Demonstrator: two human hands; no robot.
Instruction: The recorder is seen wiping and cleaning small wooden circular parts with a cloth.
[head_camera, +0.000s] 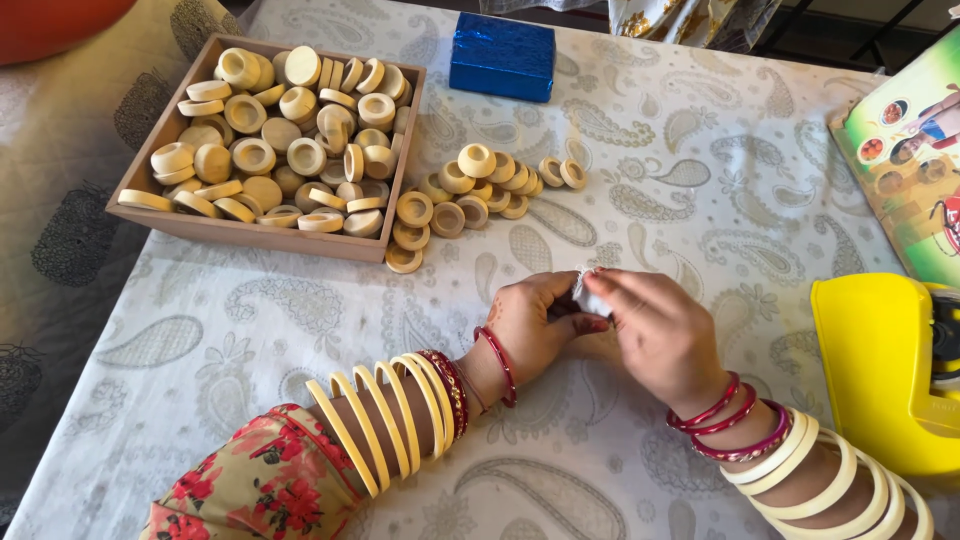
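- I see the left hand (535, 320) and right hand (655, 330) together, both pinched on a small white piece (588, 298), held just above the bench (700, 180).
- Risk: the piece is barely visible between the fingertips; a loose pinch could drop it onto the patterned cloth.
- Risk: the loose wooden rings (470, 185) beside the wooden tray (265, 235) could roll if a sleeve nudges them.

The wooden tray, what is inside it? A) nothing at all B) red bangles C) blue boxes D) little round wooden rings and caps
D: the wooden tray is heaped with pale round wooden pieces, and more of them lie on the cloth beside it.
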